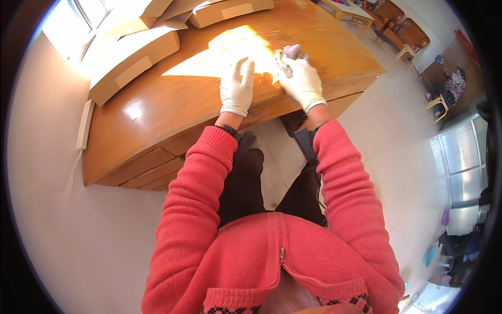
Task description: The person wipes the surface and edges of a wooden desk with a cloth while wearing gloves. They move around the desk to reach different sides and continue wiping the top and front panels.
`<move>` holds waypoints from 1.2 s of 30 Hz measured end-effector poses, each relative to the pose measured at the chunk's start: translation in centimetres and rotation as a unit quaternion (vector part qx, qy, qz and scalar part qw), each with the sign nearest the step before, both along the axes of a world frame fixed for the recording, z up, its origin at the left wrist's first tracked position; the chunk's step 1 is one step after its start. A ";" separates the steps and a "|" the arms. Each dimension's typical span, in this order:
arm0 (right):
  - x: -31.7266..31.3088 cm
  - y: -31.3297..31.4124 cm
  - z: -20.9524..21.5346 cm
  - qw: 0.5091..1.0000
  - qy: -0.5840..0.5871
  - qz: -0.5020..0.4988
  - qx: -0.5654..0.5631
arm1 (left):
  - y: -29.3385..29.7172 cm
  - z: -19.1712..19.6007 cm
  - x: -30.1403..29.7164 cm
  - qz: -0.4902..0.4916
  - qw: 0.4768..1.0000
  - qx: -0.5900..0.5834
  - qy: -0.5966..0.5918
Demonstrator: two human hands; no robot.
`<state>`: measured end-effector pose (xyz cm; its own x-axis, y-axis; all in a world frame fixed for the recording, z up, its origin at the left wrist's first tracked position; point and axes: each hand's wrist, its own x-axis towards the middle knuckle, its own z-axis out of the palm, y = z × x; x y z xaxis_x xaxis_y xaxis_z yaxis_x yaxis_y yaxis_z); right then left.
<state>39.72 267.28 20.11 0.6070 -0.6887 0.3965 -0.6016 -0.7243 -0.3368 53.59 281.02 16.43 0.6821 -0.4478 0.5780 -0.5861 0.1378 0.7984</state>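
Both my hands wear white gloves and are over a brown wooden desk [172,104]. My right hand [302,82] is closed on a crumpled cloth [291,51], greyish and purple, pressed to the desktop. Part of that cloth is hidden under the fingers. To its left, my left hand [237,86] is at the desk's front part with fingers stretched and thumb apart, holding nothing. Bright sunlight falls on the wood just beyond both hands and washes out detail there.
Cardboard boxes [137,65] stand along the desk's far left side below a window. A white power strip [85,124] is at the left end. Drawers [149,168] line the desk's front. Farther right are brown chairs [410,34] and a person [454,86] on a yellow stool.
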 end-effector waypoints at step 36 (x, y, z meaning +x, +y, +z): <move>1.9 -3.3 -6.6 0.983 -0.177 -0.002 -0.057 | 18.9 2.8 5.4 0.044 0.925 0.311 -0.212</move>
<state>41.66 263.99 13.52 0.4155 -0.6297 0.6564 -0.4639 -0.7674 -0.4426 58.99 299.88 19.20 0.5018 -0.7375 0.4521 -0.8526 -0.3334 0.4025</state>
